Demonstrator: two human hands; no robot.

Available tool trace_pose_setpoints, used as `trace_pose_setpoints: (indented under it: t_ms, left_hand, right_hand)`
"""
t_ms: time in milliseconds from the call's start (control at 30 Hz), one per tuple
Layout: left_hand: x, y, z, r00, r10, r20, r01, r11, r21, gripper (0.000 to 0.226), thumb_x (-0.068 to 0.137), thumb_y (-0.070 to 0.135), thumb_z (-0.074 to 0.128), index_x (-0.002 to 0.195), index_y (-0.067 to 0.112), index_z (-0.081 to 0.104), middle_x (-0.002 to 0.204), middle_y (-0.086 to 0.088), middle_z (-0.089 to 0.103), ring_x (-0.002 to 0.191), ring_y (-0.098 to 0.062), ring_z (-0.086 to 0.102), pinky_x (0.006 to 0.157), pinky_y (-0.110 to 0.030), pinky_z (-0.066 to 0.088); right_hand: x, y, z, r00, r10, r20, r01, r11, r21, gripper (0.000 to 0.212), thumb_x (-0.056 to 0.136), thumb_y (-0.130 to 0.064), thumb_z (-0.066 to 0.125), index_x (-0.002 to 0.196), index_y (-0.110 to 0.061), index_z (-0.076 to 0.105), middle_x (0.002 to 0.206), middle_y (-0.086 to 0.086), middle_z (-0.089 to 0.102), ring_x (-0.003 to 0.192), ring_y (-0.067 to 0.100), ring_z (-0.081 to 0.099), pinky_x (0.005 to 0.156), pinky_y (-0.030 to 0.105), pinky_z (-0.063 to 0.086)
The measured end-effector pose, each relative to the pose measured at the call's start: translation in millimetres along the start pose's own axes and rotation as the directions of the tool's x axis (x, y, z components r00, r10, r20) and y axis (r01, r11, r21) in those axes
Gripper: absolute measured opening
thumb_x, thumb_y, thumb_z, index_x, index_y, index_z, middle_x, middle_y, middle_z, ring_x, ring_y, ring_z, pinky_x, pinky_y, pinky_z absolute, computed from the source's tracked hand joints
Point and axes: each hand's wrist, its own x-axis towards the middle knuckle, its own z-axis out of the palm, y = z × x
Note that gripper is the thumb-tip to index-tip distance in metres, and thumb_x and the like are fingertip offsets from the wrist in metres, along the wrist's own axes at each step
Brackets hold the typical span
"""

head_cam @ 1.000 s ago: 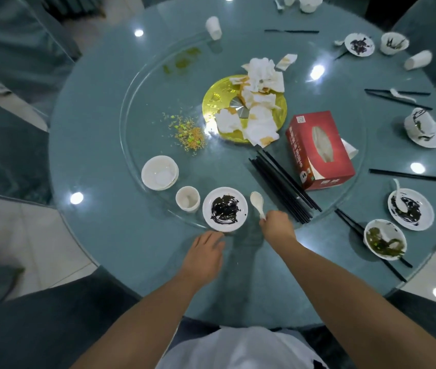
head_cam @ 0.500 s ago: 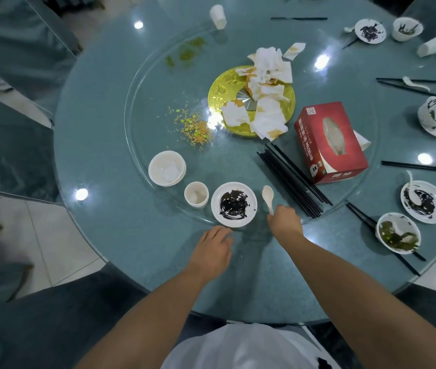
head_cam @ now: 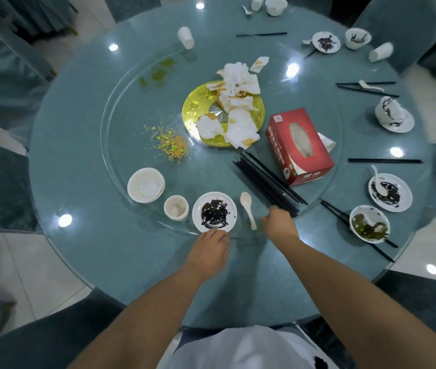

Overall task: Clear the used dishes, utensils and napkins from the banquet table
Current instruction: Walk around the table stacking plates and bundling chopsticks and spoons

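White spoon (head_cam: 247, 209) lying free beside sauce-smeared plate (head_cam: 214, 212); right hand (head_cam: 279, 224) (blurred) seemingly released, left hand (head_cam: 208, 249) flat, fingertips touching plate rim.

Before you, the worktop (head_cam: 83, 145) carries a glossy glass top that mirrors the ceiling lamps; the turntable (head_cam: 121, 107) on it is clear, smooth glass. The centre disc (head_cam: 198, 102) reads as polished gold-toned metal. Note the glazed white ceramic of the sauce plate (head_cam: 198, 209), cup (head_cam: 176, 207) and spoon (head_cam: 246, 206). The napkins (head_cam: 239, 129) are crumpled, stained paper; the tissue box (head_cam: 280, 145) is printed red card; the chopsticks (head_cam: 264, 179) are smooth black. Chair covers (head_cam: 1, 75) look like cloth with a soft sheen.
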Motion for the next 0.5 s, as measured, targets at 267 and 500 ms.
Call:
trace_pose_setpoints:
  t_ms: [267, 500]
  left_hand:
    - [70, 59, -6, 0.992, 0.110, 0.067, -0.113, 0.992, 0.048, 0.028, 0.092, 0.021, 0.041, 0.113, 0.020, 0.060, 0.117, 0.001, 0.059, 0.111, -0.023, 0.052, 0.094, -0.035, 0.037]
    - [119, 127, 8, 0.974, 0.129, 0.188, -0.147, 0.985, 0.086, 0.022, 0.092, 0.015, 0.042, 0.107, 0.018, 0.058, 0.098, -0.012, 0.068, 0.092, -0.037, 0.062, 0.069, -0.039, 0.043]
  right_hand:
    - [-9, 96, -54, 0.989, 0.142, -0.039, -0.141, 0.990, 0.027, 0.025, 0.096, -0.029, 0.040, 0.108, -0.012, 0.055, 0.108, 0.014, 0.064, 0.100, 0.033, 0.061, 0.075, 0.034, 0.043]
    - [-25, 194, -86, 0.931, 0.364, -0.014, -0.356, 0.919, 0.170, 0.030, 0.097, -0.025, 0.040, 0.106, -0.006, 0.061, 0.108, 0.019, 0.066, 0.096, 0.035, 0.060, 0.083, 0.038, 0.050]
